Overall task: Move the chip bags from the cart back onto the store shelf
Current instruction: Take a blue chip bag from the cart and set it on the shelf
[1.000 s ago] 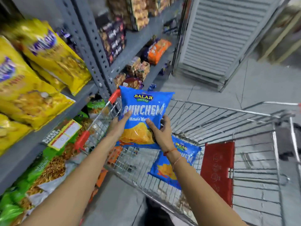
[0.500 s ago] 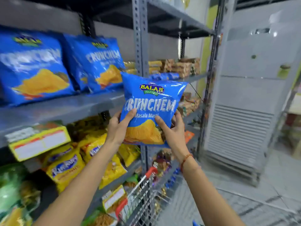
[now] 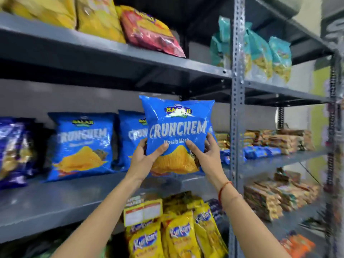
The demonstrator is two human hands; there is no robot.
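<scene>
I hold a blue Crunchem chip bag (image 3: 176, 127) upright with both hands, just above the grey middle shelf (image 3: 74, 194). My left hand (image 3: 147, 157) grips its lower left side and my right hand (image 3: 204, 155) grips its lower right side. Two matching blue bags stand on that shelf to the left: one (image 3: 81, 144) in full view, the other (image 3: 130, 138) partly hidden behind the held bag. The cart is out of view.
Dark blue bags (image 3: 13, 149) stand at the shelf's far left. Yellow and red bags (image 3: 149, 28) fill the shelf above, yellow Kurkure bags (image 3: 178, 237) the one below. A perforated steel upright (image 3: 236, 108) stands right of my hands, with teal bags (image 3: 260, 53) and stacked packets (image 3: 279, 140) beyond.
I have lifted the bag out of the cart and up to the middle shelf. My view has swung from the cart to the shelves, and the bag is now close beside the other blue bags.
</scene>
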